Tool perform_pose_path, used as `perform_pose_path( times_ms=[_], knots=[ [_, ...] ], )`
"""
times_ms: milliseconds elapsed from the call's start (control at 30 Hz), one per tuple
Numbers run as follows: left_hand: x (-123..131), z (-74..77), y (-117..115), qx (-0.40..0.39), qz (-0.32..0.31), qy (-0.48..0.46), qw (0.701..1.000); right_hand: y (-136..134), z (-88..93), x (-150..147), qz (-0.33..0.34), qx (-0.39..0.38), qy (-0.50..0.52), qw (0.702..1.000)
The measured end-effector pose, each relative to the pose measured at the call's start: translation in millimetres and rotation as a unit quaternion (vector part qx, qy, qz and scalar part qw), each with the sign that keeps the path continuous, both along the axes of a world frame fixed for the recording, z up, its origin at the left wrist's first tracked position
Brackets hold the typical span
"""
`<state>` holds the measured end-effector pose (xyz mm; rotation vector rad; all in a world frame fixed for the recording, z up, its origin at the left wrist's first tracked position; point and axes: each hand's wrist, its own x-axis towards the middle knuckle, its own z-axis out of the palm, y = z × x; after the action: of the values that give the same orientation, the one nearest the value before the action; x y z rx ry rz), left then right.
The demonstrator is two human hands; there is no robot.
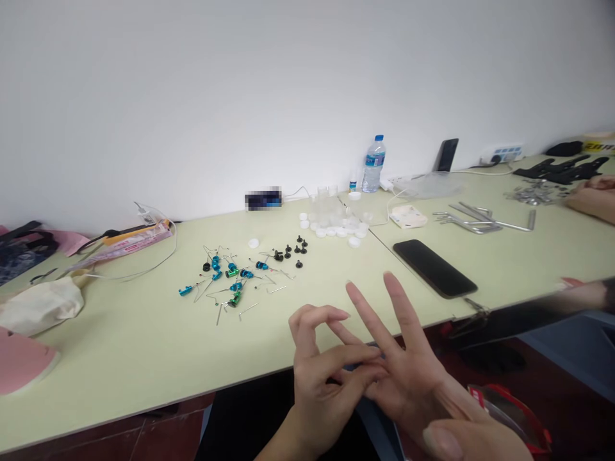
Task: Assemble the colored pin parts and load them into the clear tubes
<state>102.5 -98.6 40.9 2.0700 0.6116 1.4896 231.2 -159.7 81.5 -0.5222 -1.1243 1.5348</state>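
My left hand (319, 371) is in front of the table edge, its thumb and index finger closed against the fingers of my right hand. Whatever lies in that pinch, if anything, is hidden. My right hand (418, 368) is palm up with two fingers stretched apart, its other fingers partly covered by the left. Beyond the hands lies a loose group of small blue and green metal parts with thin wires (235, 275). Beside them are several black thumb screws (298, 246) and L-shaped hex keys (248, 308).
A black phone (435, 267) lies right of the hands. Further back are white round caps (341, 232), a water bottle (373, 165) and bent metal rods (485, 219). A pink cup (24, 362) and a cloth bag (43, 304) are at left. Another person's hand (596, 195) rests far right.
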Motion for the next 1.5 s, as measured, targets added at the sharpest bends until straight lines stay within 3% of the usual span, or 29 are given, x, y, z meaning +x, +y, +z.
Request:
perform_pose_path(
  times_ms=[133, 267, 367, 733, 833, 900, 967, 1000, 1067, 1133, 1167, 1200, 1233, 1367, 1433, 1500],
  knots=[
    [-3, 9.0, -3, 0.011, -0.019, 0.037, 0.999, -2, 1.3, -1, -0.02, 0.006, -0.029, 0.999],
    [-5, 14.3, -3, -0.112, -0.091, 0.053, 0.988, -2, 0.1, 1, -0.002, -0.003, -0.019, 1.0],
    [-7, 16.0, 0, -0.17, -0.106, 0.062, 0.978, 0, -2.2, 2, 0.005, -0.015, 0.001, 1.0],
    [-16, 25.2, 4, -0.08, -0.068, 0.144, 0.984, 2, -10.9, 0, 0.007, -0.051, 0.048, 0.998],
    [-12, 21.7, 5, -0.047, -0.036, 0.147, 0.987, 2, -8.7, 3, -0.003, -0.053, -0.004, 0.999],
    [-11, 18.4, 7, -0.005, 0.014, 0.137, 0.991, 7, -9.0, 12, -0.053, -0.054, -0.099, 0.992],
    [-15, 14.1, 10, 0.023, 0.054, 0.121, 0.991, 17, -13.8, 29, -0.169, -0.041, -0.272, 0.946],
    [-18, 11.3, 12, 0.021, 0.062, 0.112, 0.992, 22, -17.9, 41, -0.25, -0.028, -0.383, 0.889],
    [-26, 3.5, 14, -0.01, 0.044, 0.084, 0.995, 34, -28.4, 70, -0.411, 0.007, -0.6, 0.687],
    [-35, -7.0, 14, -0.051, 0.0, 0.053, 0.997, 43, -38.9, 101, -0.517, -0.018, -0.701, 0.491],
    [-38, -12.8, 12, -0.071, -0.021, 0.048, 0.996, 46, -43.2, 116, -0.533, -0.034, -0.729, 0.429],
    [-41, -18.5, 11, -0.089, -0.034, 0.053, 0.994, 48, -46.6, 129, -0.528, -0.057, -0.751, 0.393],
    [-42, -23.7, 9, -0.106, -0.044, 0.065, 0.991, 49, -49.2, 142, -0.504, -0.084, -0.769, 0.383],
    [-44, -34.7, 5, -0.143, -0.05, 0.085, 0.985, 50, -54.1, 177, -0.419, -0.118, -0.808, 0.397],
    [-44, -34.5, 6, -0.146, -0.048, 0.078, 0.985, 51, -55.5, 190, -0.407, -0.13, -0.798, 0.426],
    [-44, -32.9, 9, -0.161, -0.05, 0.074, 0.983, 53, -55.9, 197, -0.421, -0.124, -0.758, 0.483]
  ],
)
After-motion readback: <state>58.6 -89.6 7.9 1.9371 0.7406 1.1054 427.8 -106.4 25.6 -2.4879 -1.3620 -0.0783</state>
